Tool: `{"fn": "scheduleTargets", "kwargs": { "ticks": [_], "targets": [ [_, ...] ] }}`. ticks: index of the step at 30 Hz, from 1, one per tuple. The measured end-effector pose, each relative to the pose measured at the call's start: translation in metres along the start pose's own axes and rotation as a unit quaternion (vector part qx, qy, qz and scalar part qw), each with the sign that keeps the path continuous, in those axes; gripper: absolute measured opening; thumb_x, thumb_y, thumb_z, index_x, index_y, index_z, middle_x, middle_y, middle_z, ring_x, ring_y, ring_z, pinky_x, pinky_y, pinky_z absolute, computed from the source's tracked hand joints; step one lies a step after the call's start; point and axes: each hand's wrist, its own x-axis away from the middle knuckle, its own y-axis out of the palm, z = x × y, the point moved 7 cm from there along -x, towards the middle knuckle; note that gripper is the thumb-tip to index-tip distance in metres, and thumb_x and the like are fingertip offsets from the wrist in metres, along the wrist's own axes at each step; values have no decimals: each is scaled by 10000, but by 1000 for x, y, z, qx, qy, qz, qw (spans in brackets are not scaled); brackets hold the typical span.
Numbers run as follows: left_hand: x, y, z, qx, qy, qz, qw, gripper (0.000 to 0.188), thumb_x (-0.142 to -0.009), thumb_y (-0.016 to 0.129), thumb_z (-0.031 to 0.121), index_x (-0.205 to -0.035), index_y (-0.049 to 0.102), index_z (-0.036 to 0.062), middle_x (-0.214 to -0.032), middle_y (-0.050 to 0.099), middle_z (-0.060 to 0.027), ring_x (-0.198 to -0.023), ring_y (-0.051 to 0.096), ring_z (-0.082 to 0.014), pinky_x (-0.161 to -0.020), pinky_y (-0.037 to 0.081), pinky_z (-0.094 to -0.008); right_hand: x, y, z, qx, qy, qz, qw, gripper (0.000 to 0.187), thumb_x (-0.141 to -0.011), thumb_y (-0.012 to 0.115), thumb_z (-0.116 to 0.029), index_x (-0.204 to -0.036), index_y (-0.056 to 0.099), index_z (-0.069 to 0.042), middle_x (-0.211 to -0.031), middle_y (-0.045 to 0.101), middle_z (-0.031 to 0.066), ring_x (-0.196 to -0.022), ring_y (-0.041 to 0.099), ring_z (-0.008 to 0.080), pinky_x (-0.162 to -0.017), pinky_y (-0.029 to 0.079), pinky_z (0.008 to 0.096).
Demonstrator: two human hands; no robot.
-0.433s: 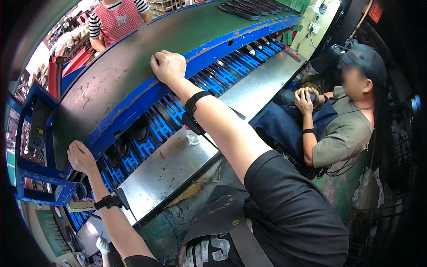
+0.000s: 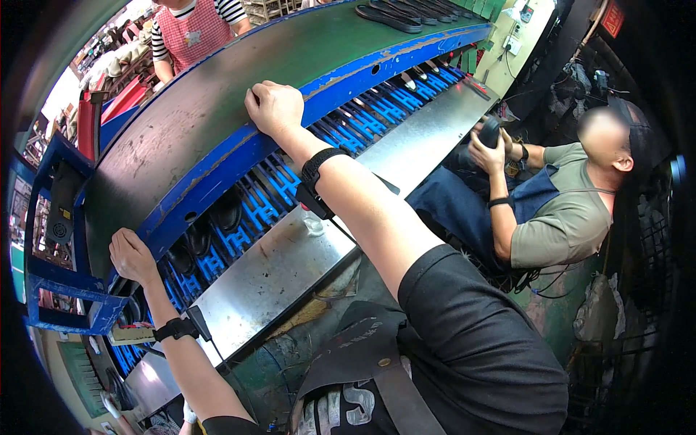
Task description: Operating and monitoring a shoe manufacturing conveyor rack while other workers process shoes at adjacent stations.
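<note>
My right hand (image 2: 275, 109) rests as a loose fist at the near edge of a green conveyor belt (image 2: 217, 109), its wrist above the blue side rail (image 2: 333, 94). Lower on the left, my left hand (image 2: 133, 257) is also curled, lying by the rail near the belt's end. I see nothing held in either one; the undersides of the fingers are hidden. Black straps with small boxes sit on both wrists. Beneath the belt, a rack of blue bars (image 2: 257, 203) carries black shoes (image 2: 226, 212), partly covered by the rail.
A metal shelf (image 2: 268, 268) runs along the rack, with a small clear plastic piece (image 2: 313, 223) on it. Dark soles (image 2: 388, 18) lie at the belt's far end. On the right, a seated person (image 2: 558, 196) holds a black shoe (image 2: 489, 133). Another person (image 2: 192, 36) stands across the belt.
The seated person has leaned back and lifted a black shoe in both hands. The person across the belt has shifted slightly right. At lower left, a gloved hand has moved down. My hands stay put.
</note>
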Motion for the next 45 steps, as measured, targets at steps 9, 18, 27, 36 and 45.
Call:
{"fn": "scheduleTargets", "kwargs": {
  "ticks": [9,18,27,36,45],
  "targets": [
    [-1,-2,2,0,4,12,1000,273,-1024,488,194,-898,663,27,-887,666,-88,-816,627,-301,-731,504,-423,0,0,2,-7,1,2,1000,256,-831,644,-225,-620,672,-81,-662,646,80,-635,655,283,-653,527,414],
    [-1,-2,3,0,5,12,1000,277,-1024,480,195,-886,660,35,-879,662,-88,-811,627,-306,-725,501,-427,-1,-3,1,-2,3,-3,1000,254,-834,636,-226,-628,679,-83,-671,653,83,-646,661,281,-661,526,411],
    [-1,1,0,3,-9,0,1000,247,-1002,518,183,-893,676,27,-899,677,-96,-840,637,-302,-744,508,-423,-2,-6,0,2,-16,24,1000,259,-835,653,-217,-615,648,-82,-647,640,67,-605,652,289,-591,537,413],
    [-1,1,0,-2,-7,0,1000,240,-995,522,179,-895,676,24,-904,675,-98,-843,635,-303,-746,507,-424,-2,-3,2,-6,4,0,1000,261,-836,643,-230,-622,671,-82,-665,647,83,-640,655,289,-651,522,412],
    [-2,1,2,1,-8,1,1000,238,-996,521,177,-900,681,28,-908,680,-93,-839,637,-300,-739,506,-420,-2,-3,4,-10,-1,13,1000,258,-833,650,-224,-617,666,-84,-651,637,79,-622,646,291,-651,524,413]
  ]
}}
